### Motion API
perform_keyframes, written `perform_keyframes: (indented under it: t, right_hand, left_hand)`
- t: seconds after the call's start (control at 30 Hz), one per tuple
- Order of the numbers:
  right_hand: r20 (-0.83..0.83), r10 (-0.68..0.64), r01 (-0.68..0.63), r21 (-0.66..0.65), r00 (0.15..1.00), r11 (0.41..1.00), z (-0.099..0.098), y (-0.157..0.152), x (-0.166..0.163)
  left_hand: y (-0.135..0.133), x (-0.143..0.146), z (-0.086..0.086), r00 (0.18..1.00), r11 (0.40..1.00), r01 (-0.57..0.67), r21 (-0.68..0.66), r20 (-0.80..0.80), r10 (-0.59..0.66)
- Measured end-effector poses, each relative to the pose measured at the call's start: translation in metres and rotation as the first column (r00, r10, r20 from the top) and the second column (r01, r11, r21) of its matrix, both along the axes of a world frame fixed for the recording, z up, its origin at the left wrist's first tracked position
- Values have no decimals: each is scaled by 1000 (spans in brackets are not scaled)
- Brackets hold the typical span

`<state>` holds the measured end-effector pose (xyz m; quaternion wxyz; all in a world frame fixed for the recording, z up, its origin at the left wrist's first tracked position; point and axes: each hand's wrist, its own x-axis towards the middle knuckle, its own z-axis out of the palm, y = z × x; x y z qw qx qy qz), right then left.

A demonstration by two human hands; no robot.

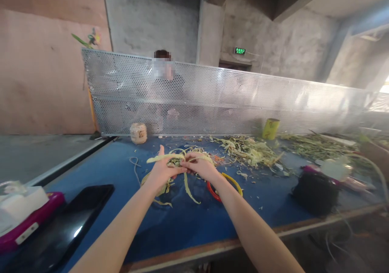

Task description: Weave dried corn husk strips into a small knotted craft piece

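Over the middle of the blue table, my left hand (164, 168) and my right hand (197, 165) meet with their fingertips close together. Both pinch long pale green leaf strips (190, 190); one end hangs down between the hands, and others reach out to the left and up in loops. My left thumb sticks upward. More loose strips (164, 203) lie under my left wrist. A red and yellow ring-shaped rim (236, 183) lies partly behind my right forearm. Exactly how the strips cross at the fingertips is too small to make out.
A ball of twine (138, 133) stands at the back left. Piles of dried leaves (247, 150) and a yellow-green cylinder (270, 128) lie to the right. A black box-like object (316, 194), a dark phone or tablet (69, 220) and a perforated metal screen (212, 90) surround the work; a person sits behind it.
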<state>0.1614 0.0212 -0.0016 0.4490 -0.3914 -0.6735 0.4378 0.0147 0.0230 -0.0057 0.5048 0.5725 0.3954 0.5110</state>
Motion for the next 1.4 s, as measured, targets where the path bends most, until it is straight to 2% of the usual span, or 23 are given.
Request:
perform_keyframes:
  t: [0.2, 0.3, 0.4, 0.57, 0.73, 0.87, 1.03, 1.23, 1.4]
  right_hand:
    - [-74, -32, 34, 16, 997, 999, -3, 3, 0]
    - [-98, 5, -8, -32, 995, 999, -6, 6, 1]
    - [-167, 16, -31, -87, 986, 996, -9, 9, 0]
    - [-78, -42, 47, 66, 996, 997, -4, 6, -2]
    - [-60, -69, 78, 166, 996, 983, 4, -3, -4]
    - [-74, -101, 112, 156, 992, 981, 5, -3, -7]
    - [-92, -147, 159, 145, 985, 976, 1, 1, -5]
    - [-105, -230, 242, 123, 968, 962, -1, 5, -2]
    - [-120, -187, 202, 129, 975, 971, -2, 6, -2]
  left_hand:
    - [-7, 3, 6, 998, 997, 51, -54, 32, -49]
    - [-11, 4, 10, 996, 999, 43, -6, 80, -43]
    - [-12, 5, 10, 989, 999, 16, -39, 147, -10]
    - [-8, 7, 8, 971, 993, 2, -119, 238, 27]
    - [-9, 9, 9, 991, 999, -39, 3, 132, 38]
    - [-10, 11, 8, 995, 999, -40, 29, 94, 37]
    - [-10, 11, 10, 989, 998, -63, 22, 138, 59]
    - [-8, 12, 12, 953, 993, -84, -80, 286, 104]
    - [-8, 12, 8, 943, 990, -20, -139, 327, 65]
